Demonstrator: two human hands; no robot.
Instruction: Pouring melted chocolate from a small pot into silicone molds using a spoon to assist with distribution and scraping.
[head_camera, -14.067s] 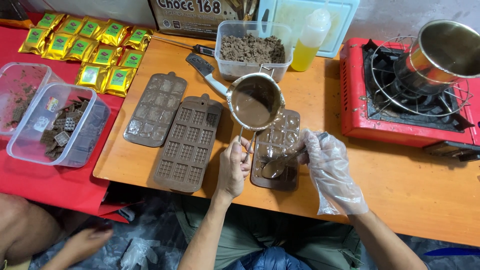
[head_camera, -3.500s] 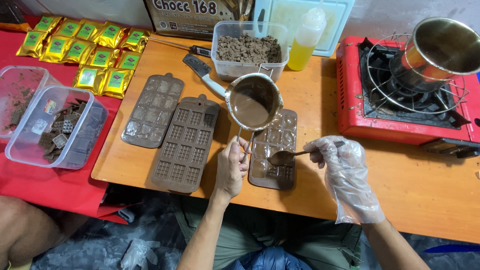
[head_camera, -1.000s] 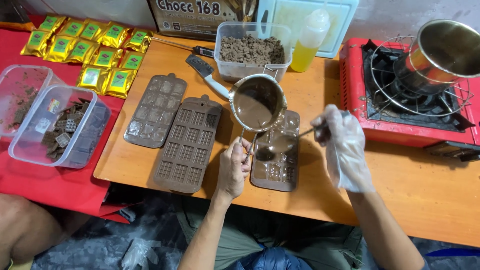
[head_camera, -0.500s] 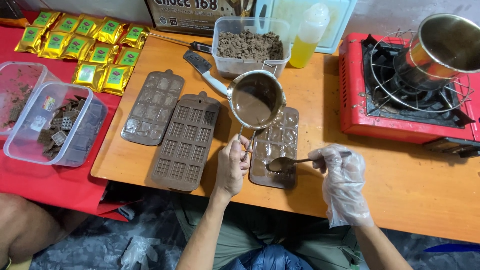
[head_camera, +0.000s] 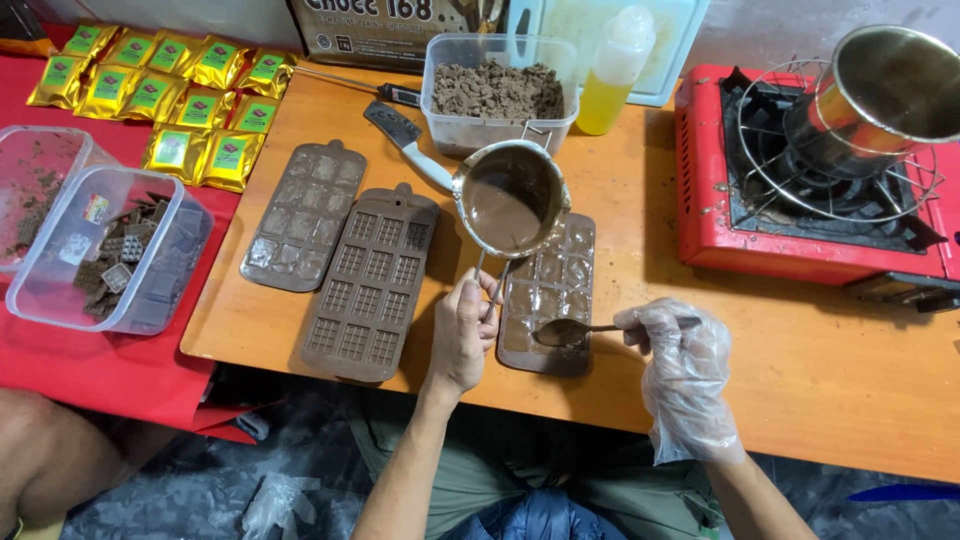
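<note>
A: Step in hand, as I judge it: filling the mould cavities with melted chocolate. The left hand (head_camera: 462, 335), at lower centre of the frame, has its fingers (head_camera: 487, 292) closed tight round the wire handle of the small steel pot (head_camera: 510, 198), which hangs tilted over the upper end of the brown mould (head_camera: 548, 292).

B: And the right?

A: The gloved right hand (head_camera: 682, 370) pinches the spoon (head_camera: 572, 330) handle narrowly; the bowl sits over the mould's lower cavities, left of those fingers.

B: What does the next move call for?

A: My judgement: a level spoon and a slow tip into one cavity, clear of the dividers. The pot must stay steady so nothing drips onto the worktop (head_camera: 800, 350).

B: Other moulds?

A: Two lie just left, in the frame's centre-left.
</note>
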